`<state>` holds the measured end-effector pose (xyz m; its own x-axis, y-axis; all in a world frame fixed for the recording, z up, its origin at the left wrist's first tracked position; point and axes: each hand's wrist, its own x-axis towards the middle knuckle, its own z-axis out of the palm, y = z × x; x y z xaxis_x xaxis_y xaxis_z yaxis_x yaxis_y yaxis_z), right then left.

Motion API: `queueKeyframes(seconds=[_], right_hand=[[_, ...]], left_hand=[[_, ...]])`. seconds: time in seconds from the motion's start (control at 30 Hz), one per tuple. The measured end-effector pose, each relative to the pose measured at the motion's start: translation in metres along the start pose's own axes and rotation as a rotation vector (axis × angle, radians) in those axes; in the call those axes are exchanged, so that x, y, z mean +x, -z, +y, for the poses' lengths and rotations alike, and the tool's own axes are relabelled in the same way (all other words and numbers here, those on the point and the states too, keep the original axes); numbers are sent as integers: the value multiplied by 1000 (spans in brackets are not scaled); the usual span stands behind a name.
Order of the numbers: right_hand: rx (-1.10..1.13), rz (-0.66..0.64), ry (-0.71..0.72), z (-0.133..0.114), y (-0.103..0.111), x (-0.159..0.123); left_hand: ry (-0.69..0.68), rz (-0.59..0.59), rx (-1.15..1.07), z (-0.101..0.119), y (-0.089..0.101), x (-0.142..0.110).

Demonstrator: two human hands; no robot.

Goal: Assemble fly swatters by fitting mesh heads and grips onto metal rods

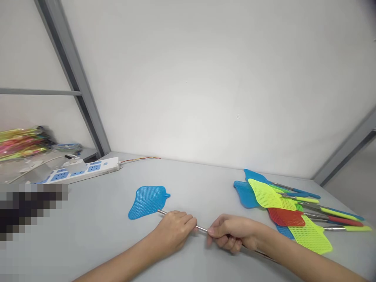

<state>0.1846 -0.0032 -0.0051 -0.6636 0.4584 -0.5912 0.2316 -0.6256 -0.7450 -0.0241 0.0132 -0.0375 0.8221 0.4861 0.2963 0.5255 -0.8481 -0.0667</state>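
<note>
A thin metal rod (pixel 202 228) runs slantwise across the front of the table between both of my hands. My left hand (pixel 178 229) is closed round it near its far end, whose bare tip pokes out past the knuckles. Further down the rod, my right hand (pixel 230 233) pinches it with thumb and fingers; the lower end passes behind my right forearm. Just beyond the rod's tip lies a loose blue fly swatter head (pixel 149 200), flat on the table, its short socket pointing right. In this view the tip reaches the head's lower edge; I cannot tell whether they touch.
On the right lies a pile of fly swatters (pixel 264 194) with blue, yellow-green and red heads. A white power strip (pixel 105 166) with plugs sits at the back left. Colourful bagged items (pixel 23 143) lie beyond the grey frame post (pixel 79 78). A pixelated dark patch covers the left edge.
</note>
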Motion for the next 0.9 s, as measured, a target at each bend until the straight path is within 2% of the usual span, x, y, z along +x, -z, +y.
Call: queueKeyframes(seconds=[0.13, 0.33, 0.6, 0.8, 0.9], right_hand=[[19, -14, -21, 2, 2, 1], [-69, 62, 0, 1, -2, 10], [-199, 206, 115, 3, -5, 15], [-218, 161, 135, 7, -5, 12], [-289, 217, 161, 9, -6, 11]], left_hand=[[10, -47, -21, 4, 3, 1], [19, -133, -34, 8, 4, 2], [102, -107, -108, 7, 8, 5], [103, -96, -141, 7, 10, 6], [109, -96, -155, 8, 11, 6]])
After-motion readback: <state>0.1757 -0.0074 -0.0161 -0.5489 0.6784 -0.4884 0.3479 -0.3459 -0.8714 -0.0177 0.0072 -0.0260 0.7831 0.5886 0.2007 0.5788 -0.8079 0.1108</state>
